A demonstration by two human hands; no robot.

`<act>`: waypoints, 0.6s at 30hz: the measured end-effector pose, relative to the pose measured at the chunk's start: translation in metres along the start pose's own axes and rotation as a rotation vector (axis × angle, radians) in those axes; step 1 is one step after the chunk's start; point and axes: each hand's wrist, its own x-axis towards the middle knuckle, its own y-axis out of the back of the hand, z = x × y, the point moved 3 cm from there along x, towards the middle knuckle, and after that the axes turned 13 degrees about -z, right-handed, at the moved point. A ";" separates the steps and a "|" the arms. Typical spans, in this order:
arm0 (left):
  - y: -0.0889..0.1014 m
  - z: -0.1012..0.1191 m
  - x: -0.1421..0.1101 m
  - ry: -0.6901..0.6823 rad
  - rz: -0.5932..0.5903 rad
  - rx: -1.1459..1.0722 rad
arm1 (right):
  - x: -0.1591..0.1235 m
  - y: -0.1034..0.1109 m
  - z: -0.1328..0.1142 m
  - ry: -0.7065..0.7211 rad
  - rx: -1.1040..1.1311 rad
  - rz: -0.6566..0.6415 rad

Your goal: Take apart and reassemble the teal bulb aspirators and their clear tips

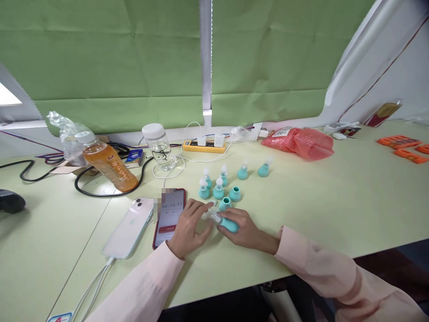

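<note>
Hands point(189, 230) point(244, 229) hold teal bulb point(230, 225); phone point(170, 219) reads 00:13:11.

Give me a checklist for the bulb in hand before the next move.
1. Right hand holding the teal bulb: ok.
2. Left hand at the clear tip: ok.
3. Clear tip fully seated in the held bulb: cannot tell; fingers hide part of the joint.
4. Two open bulbs standing near the hands: ok.
5. Six tipped bulbs standing beyond them: ok.
6. Red-edged phone well clear of the left hand: not ok; the hand overlaps its edge in view.
</note>
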 end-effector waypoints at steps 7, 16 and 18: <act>-0.010 0.006 -0.001 -0.109 -0.060 0.182 | 0.001 0.000 0.004 -0.053 0.078 -0.003; -0.022 0.006 -0.007 -0.227 -0.077 0.314 | -0.003 -0.005 0.006 -0.075 -0.077 -0.012; -0.022 0.005 -0.006 -0.218 -0.090 0.309 | -0.005 -0.006 0.005 -0.065 -0.142 -0.029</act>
